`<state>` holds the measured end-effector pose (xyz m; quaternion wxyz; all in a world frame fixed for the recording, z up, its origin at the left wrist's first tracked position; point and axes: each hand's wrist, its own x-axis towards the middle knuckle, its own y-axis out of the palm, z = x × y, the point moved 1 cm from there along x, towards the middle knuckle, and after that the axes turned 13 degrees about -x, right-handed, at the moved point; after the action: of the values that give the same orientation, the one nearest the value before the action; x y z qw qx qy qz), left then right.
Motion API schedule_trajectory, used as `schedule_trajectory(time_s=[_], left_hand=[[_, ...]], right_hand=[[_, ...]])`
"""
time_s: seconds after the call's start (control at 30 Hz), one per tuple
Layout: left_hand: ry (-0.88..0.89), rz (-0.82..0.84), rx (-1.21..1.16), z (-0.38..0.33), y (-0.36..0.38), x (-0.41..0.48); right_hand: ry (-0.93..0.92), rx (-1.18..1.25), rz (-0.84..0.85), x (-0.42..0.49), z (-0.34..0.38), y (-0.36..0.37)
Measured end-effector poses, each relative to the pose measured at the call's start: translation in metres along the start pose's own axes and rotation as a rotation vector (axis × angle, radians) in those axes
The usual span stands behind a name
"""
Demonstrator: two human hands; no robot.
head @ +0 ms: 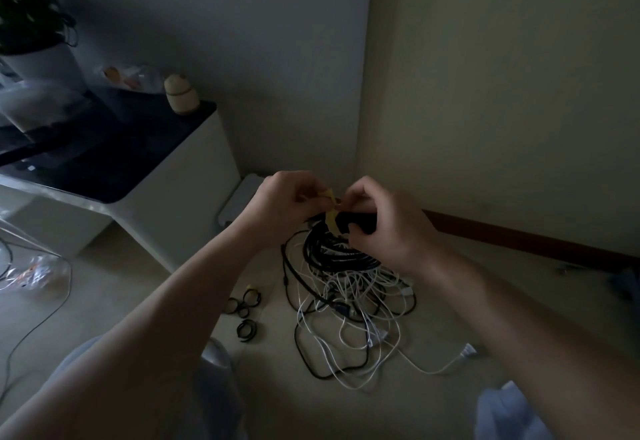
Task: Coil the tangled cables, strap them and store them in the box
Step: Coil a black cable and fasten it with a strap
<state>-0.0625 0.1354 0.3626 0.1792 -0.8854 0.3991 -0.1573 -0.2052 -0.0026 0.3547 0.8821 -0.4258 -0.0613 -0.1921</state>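
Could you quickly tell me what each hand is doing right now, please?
Left hand: pinches the yellow strap.
Right hand: grips the black cable coil, fingertips at the strap.

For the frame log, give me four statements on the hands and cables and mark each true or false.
1. The left hand pinches the yellow strap while the right hand grips the black coil. True.
2. The white cables are neatly coiled. False: they lie tangled on the floor with black ones.
3. Small dark rings lie left of that tangle. True.
4. The black coil sits in a box. False: it hangs from the hands.
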Motion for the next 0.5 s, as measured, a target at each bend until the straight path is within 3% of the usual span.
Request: schedule_trajectory(time_s=[0.4,0.5], left_hand=[[-0.042,0.072,-0.099,-0.0003,0.0024,0.0006],[-0.053,-0.015,-0.209,-0.0012,0.0073,-0.0006]], right_hand=[[-0.020,-0.003,0.017,-0.0006,-0.0002,-0.0033],[-0.019,-0.014,-0.016,-0.0013,0.0001,-0.0030]])
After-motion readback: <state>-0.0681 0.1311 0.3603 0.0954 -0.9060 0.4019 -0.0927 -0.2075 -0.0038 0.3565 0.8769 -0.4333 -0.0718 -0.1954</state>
